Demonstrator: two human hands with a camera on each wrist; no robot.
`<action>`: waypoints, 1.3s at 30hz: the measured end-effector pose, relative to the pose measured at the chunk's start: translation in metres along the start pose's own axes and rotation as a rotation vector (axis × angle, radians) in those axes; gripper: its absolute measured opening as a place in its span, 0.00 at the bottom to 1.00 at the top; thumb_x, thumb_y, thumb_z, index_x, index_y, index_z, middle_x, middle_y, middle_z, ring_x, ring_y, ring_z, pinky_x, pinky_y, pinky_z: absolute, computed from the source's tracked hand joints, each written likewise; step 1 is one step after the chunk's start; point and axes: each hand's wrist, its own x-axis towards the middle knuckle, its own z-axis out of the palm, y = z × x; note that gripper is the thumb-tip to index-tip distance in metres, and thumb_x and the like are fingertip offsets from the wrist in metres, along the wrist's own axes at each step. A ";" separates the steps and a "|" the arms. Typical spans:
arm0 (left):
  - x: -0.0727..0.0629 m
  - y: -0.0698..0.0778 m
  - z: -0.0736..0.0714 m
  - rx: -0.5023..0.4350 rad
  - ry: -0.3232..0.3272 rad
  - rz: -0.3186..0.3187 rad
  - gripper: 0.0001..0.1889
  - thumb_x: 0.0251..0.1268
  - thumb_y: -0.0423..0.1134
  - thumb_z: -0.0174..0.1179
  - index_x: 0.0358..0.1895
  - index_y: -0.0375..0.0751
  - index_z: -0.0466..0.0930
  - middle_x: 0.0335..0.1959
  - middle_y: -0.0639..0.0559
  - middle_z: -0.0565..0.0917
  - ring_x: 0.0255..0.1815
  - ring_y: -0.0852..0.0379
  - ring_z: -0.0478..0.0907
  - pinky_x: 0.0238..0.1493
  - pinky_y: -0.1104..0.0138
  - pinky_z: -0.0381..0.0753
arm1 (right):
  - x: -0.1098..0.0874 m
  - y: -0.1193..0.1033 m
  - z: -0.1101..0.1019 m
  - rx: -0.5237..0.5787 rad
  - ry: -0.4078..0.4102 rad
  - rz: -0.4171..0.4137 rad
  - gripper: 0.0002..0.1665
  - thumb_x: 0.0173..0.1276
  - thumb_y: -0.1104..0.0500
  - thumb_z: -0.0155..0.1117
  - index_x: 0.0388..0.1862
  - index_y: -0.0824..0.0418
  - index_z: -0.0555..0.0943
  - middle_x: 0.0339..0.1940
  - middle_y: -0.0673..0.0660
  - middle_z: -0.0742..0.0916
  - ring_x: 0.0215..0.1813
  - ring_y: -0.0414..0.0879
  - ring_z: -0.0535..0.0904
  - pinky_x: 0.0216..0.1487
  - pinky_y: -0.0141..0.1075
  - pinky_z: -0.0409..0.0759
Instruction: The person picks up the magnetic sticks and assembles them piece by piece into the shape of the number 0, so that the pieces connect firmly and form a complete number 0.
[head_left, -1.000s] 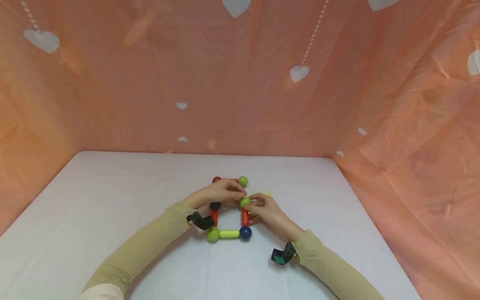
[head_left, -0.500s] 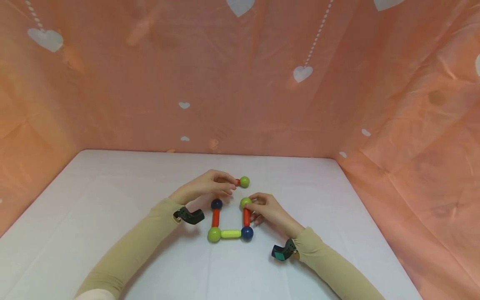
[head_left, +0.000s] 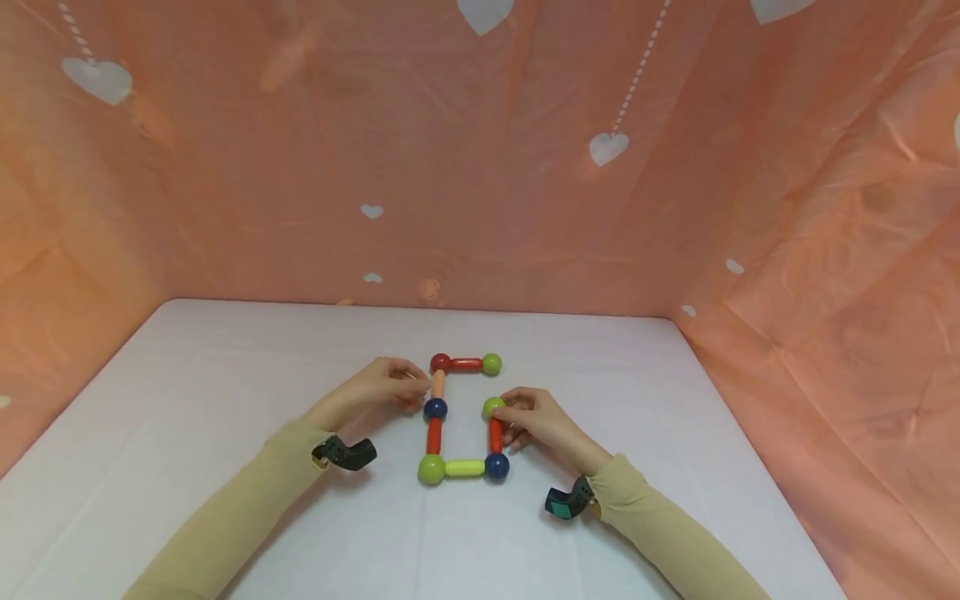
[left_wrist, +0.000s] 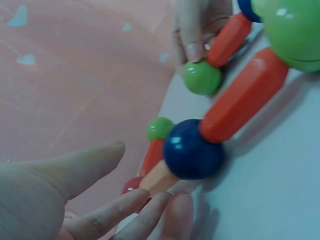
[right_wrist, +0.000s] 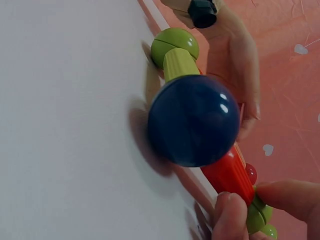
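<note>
Toy building rods and balls lie joined end to end on the table. My right hand (head_left: 543,425) pinches the green ball (head_left: 491,405) atop the right-hand red rod (head_left: 496,436), between thumb and fingers. From there the chain runs through a blue ball (head_left: 497,467), a yellow-green rod (head_left: 465,468), a near-left green ball (head_left: 431,469), a red rod (head_left: 434,437) and another blue ball (head_left: 435,408). Beyond comes a pale orange rod (head_left: 438,384), with my left hand (head_left: 378,387) just left of it. In the left wrist view, that hand's thumb stands apart from its fingers and nothing is gripped.
At the far end, a red ball (head_left: 440,362), a red rod (head_left: 467,364) and a green ball (head_left: 492,363) continue the chain rightward. White cloth covers the table (head_left: 225,375). Orange curtains (head_left: 480,167) with hearts enclose its back and sides.
My left hand has drawn away leftward from the green ball, uncovering the pale orange rod and the red ball. My right hand keeps its pinch in about the same spot.
</note>
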 end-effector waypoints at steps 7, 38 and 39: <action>-0.001 -0.010 0.011 -0.081 -0.013 -0.070 0.19 0.59 0.42 0.68 0.46 0.31 0.77 0.35 0.44 0.83 0.31 0.51 0.82 0.41 0.63 0.83 | -0.001 -0.001 -0.001 -0.006 -0.023 0.004 0.26 0.67 0.58 0.64 0.57 0.73 0.70 0.26 0.59 0.84 0.25 0.44 0.80 0.28 0.35 0.83; 0.002 -0.014 0.019 -0.175 -0.001 -0.096 0.20 0.60 0.38 0.67 0.49 0.28 0.76 0.36 0.42 0.83 0.30 0.53 0.82 0.40 0.64 0.84 | 0.021 -0.001 -0.065 -0.670 0.017 -0.340 0.21 0.60 0.67 0.69 0.53 0.63 0.79 0.42 0.53 0.83 0.45 0.47 0.77 0.50 0.41 0.77; 0.002 -0.014 0.019 -0.174 -0.002 -0.092 0.20 0.60 0.38 0.67 0.49 0.28 0.76 0.36 0.43 0.83 0.31 0.53 0.82 0.40 0.64 0.84 | 0.021 -0.001 -0.064 -0.673 0.018 -0.334 0.20 0.60 0.68 0.68 0.53 0.62 0.79 0.42 0.52 0.83 0.44 0.47 0.76 0.49 0.41 0.76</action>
